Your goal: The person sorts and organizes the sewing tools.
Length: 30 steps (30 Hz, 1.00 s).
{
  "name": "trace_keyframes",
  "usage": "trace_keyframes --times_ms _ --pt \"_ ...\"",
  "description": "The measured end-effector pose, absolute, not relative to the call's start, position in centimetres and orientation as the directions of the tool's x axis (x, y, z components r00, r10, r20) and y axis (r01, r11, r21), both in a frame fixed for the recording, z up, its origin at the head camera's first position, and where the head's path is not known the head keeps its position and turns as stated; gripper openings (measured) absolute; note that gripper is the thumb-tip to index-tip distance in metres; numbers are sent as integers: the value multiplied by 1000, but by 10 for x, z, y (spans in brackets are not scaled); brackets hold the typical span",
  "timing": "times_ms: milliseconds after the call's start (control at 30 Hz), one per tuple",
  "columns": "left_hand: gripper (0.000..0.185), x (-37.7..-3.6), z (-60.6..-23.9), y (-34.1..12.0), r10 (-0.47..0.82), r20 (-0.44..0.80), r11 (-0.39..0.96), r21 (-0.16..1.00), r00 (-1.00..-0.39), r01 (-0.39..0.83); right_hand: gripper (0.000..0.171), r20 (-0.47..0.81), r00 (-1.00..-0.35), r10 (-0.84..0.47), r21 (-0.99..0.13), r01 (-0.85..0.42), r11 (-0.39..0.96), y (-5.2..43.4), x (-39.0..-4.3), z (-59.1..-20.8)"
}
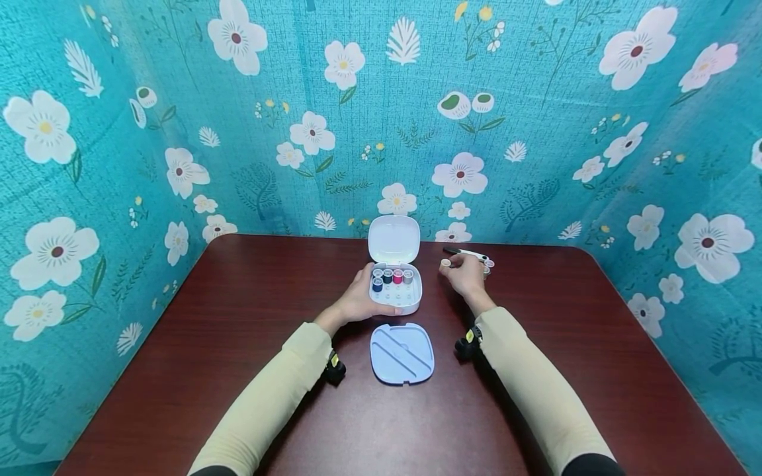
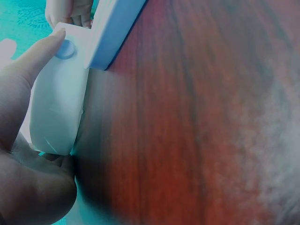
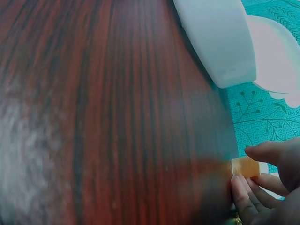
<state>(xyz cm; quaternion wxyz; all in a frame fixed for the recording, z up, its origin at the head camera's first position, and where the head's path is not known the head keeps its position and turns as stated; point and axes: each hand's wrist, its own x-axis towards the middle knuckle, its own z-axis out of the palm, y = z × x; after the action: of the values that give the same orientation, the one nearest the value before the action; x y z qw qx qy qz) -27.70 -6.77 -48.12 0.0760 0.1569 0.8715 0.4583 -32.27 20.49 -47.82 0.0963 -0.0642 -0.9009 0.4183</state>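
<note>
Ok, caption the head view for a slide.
Left hand steadies open sewing box; right hand pinches a pale spool.

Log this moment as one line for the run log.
left hand: holds sewing box | right hand: pinches tan spool | box lid: open

A dark reddish-brown wooden table [image 1: 208, 370] with rounded far corners fills the lower part of the head view, its polished top showing a faint sheen. A teal cloth backdrop [image 1: 536, 132] printed with white and pink flowers, small yellow blooms and leafy sprigs closes it in behind and on both sides. The light is even and soft.
</note>
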Motion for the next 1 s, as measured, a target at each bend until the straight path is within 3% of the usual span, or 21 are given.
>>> trace_keyframes --times_ms 467,1000 --pt "120 -276 -480 -67 343 12 528 825 -939 203 28 67 -978 200 -821 59 568 197 -320 -477" --pt "120 -278 -479 -68 343 -1 524 830 -939 190 31 -36 -995 91 -940 65 334 195 -311 -470"
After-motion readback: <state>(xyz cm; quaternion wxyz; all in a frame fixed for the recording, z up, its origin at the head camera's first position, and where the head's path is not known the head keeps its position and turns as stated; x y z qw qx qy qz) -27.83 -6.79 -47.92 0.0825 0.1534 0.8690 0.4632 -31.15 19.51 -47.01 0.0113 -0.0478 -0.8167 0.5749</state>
